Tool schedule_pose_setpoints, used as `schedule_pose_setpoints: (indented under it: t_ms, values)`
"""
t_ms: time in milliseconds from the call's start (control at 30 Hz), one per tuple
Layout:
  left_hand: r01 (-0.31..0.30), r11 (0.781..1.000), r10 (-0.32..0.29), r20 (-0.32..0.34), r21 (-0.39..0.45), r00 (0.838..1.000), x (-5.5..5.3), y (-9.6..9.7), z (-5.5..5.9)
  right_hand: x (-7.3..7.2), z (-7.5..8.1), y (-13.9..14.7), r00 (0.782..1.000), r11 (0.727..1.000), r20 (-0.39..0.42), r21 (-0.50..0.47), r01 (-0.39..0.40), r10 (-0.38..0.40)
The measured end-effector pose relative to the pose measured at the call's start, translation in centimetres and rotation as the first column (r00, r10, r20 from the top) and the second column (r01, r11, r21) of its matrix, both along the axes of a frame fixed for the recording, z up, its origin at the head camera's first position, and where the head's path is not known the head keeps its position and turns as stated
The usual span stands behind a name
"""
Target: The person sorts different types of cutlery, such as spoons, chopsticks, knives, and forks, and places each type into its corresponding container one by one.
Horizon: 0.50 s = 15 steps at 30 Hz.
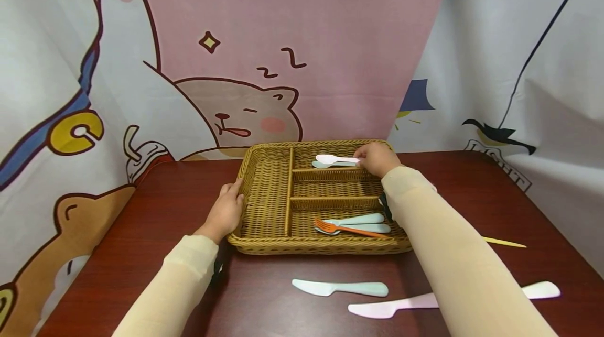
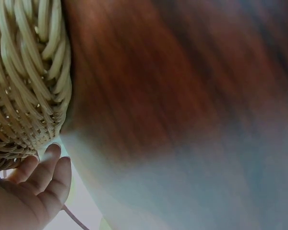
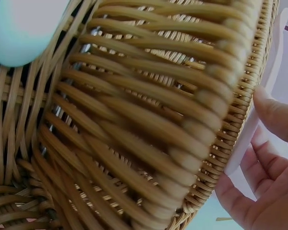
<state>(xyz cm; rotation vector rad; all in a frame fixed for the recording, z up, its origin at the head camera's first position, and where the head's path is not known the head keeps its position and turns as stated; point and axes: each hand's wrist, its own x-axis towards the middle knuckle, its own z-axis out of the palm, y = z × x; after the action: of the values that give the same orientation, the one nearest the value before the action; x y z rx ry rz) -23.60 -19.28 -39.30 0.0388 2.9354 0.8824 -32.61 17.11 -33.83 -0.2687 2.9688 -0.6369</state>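
Observation:
A wicker basket (image 1: 264, 245) with several compartments sits on the table. My left hand (image 1: 225, 212) rests against its left side, fingertips right at the rim; in the left wrist view the fingers (image 2: 53, 177) look loosely extended along the weave. With my right hand (image 1: 379, 159) I pinch a pale pink spoon (image 1: 330, 159) by its handle, over the back right compartment. Below it a light green spoon (image 1: 321, 165) lies in that compartment. The right wrist view shows the pink handle (image 3: 242, 143) between thumb and fingers, beside the basket wall.
In the front right compartment lie an orange fork (image 1: 354, 228) and light green cutlery (image 1: 365, 218). A light green knife (image 1: 342, 288) and a pink knife (image 1: 377, 310) lie in front of the basket. A white handle (image 1: 542, 290) and a yellow handle (image 1: 505, 242) show right of my sleeve.

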Motion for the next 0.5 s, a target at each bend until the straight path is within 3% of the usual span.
schedule_pose_setpoints:
  t_ms: [200,500]
  values:
    - [-0.003,1.000,0.003,-0.008,-0.009,1.000,-0.05,0.01,-0.20,-0.01,0.08,-0.27,0.999,1.000,0.054,0.005,-0.007,0.007]
    - [0.002,1.000,-0.002,-0.019,-0.020,1.000,0.12,0.05,0.06,0.22,0.19,-0.34,0.999,0.999,0.038,-0.039,-0.010,0.012]
